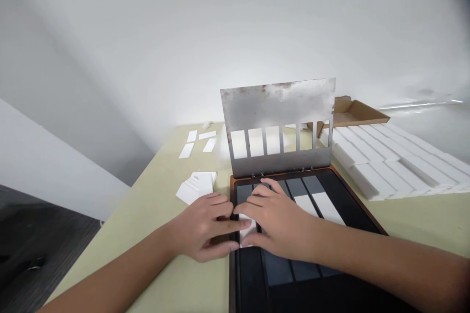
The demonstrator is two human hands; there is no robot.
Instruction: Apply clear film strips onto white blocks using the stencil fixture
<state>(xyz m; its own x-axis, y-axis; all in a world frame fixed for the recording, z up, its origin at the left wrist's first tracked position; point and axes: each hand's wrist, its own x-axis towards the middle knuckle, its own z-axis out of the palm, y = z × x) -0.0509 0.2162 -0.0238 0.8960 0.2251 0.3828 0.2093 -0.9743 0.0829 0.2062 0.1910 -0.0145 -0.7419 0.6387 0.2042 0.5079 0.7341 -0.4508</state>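
Both hands low over a dark hinged tray (pixel 358 198) with a brown rim: left hand (pixel 203 225) and right hand (pixel 275 220) almost meeting at its near-left slot. Between them, a narrow white strip (pixel 245 235), partly hidden by fingers, in or just above that slot; exact seating hard to tell. Left fingers (pixel 223 225) stretched out nearly flat, close together, tips reaching the strip. Right fingers (pixel 264 200) slightly spread and curved downward, thumb low beside the strip. Real pinch or mere pressing? Can't tell from head view.

Prob. light, thin and fairly stiff, maybe brittle at edges. Best taken by long edges w/ fingertips, no bending across the middle.

Farther right in the tray, two more white strips (pixel 317 207). Behind it, an upright stained metal plate (pixel 277 105) w/ rectangular windows, hinged at tray's far edge. On the pale table (pixel 414 225), left of tray, a loose stack of white pieces (pixel 196 187), more loose pieces (pixel 194 142) farther back; to the right, rows of white bars (pixel 385 161) and a cardboard box lid (pixel 352 113) — lid partly behind plate.
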